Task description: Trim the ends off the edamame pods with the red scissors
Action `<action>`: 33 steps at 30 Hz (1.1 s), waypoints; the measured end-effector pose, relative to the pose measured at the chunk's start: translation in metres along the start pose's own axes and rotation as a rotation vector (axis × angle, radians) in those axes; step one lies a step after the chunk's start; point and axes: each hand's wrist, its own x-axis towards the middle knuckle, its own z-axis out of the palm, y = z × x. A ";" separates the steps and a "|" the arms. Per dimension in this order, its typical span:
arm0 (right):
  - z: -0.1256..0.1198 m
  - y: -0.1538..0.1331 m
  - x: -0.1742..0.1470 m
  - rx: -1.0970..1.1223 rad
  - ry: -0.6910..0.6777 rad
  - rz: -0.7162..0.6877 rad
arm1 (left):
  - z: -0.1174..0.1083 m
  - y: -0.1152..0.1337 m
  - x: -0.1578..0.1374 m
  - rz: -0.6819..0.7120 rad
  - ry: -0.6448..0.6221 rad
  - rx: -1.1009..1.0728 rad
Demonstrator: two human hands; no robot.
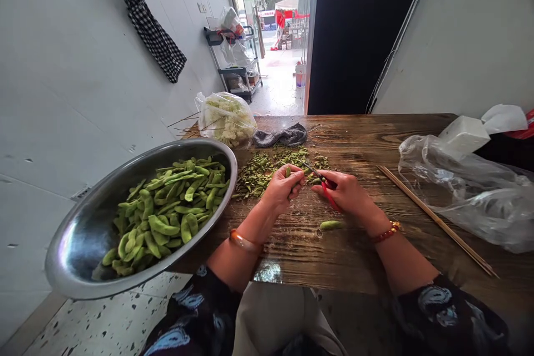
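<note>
My left hand [283,186] is closed around an edamame pod [288,172], its fingers curled in. Just right of it, my right hand [346,192] grips red-handled scissors [329,196], whose dark blades point up and left toward the left fingertips. Beyond both hands lies a spread of green trimmings [261,171]. One loose pod [331,225] rests on the wooden table below the right hand. To the left, a large steel basin [79,245] holds many green edamame pods [167,208].
A clear bag of pale cauliflower-like pieces [227,117] and a grey cloth [280,136] sit at the back of the table [367,139]. Thin wooden sticks [434,217] and crumpled plastic bags [479,194] lie on the right. A cart [237,69] stands by the doorway.
</note>
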 end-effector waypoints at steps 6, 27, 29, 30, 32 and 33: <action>0.000 0.002 0.000 -0.018 -0.083 -0.023 | -0.002 0.002 0.003 0.024 0.048 0.040; -0.010 0.014 0.002 0.282 0.207 0.133 | -0.009 0.104 -0.050 0.531 0.329 1.025; -0.012 0.013 0.002 0.277 0.229 0.111 | -0.041 0.133 -0.062 0.545 0.461 1.279; -0.012 0.012 0.002 0.276 0.243 0.106 | -0.058 0.146 -0.069 0.528 0.522 1.426; -0.015 0.012 0.003 0.281 0.289 0.108 | -0.088 0.168 -0.081 0.437 0.549 1.762; -0.017 0.012 0.005 0.293 0.322 0.113 | -0.099 0.176 -0.086 0.377 0.542 1.909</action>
